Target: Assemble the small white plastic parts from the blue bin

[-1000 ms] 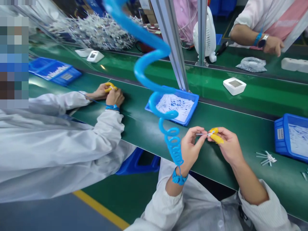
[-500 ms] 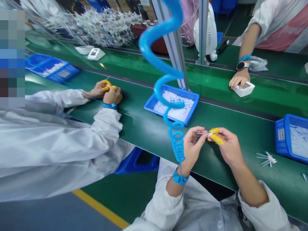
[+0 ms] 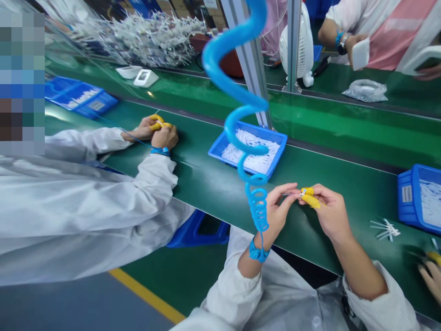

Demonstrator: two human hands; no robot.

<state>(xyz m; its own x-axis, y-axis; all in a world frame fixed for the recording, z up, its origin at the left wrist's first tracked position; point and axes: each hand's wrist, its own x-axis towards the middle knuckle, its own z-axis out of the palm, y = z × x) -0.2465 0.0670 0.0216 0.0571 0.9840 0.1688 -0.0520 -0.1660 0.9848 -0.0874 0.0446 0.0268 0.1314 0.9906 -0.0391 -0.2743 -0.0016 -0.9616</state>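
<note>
My left hand [image 3: 277, 209] pinches a thin pale strip [image 3: 286, 194] between thumb and fingertips. My right hand [image 3: 331, 209] is closed around small yellow-handled pliers [image 3: 311, 201], whose jaws meet the strip's end just beside my left fingertips. Whether the jaws bite into the strip is too small to tell. A blue wrist strap with a coiled blue cord [image 3: 257, 207] sits on my left wrist. Right of my hands, a small pile of pale strips [image 3: 385, 229] lies on the green work surface [image 3: 206, 188].
A blue tray [image 3: 248, 149] of white strips stands ahead, and a blue bin [image 3: 409, 195] of strips to the right. A co-worker's hands [image 3: 161, 133] hold a yellow-handled tool at left. Another hand [image 3: 432, 276] shows at the right edge. Across stands a fan [image 3: 299, 50].
My hands stay nearly in place, with the pliers still at the strip. The person across has lifted the white device off the green surface. Another person's hand has entered at the right edge.
</note>
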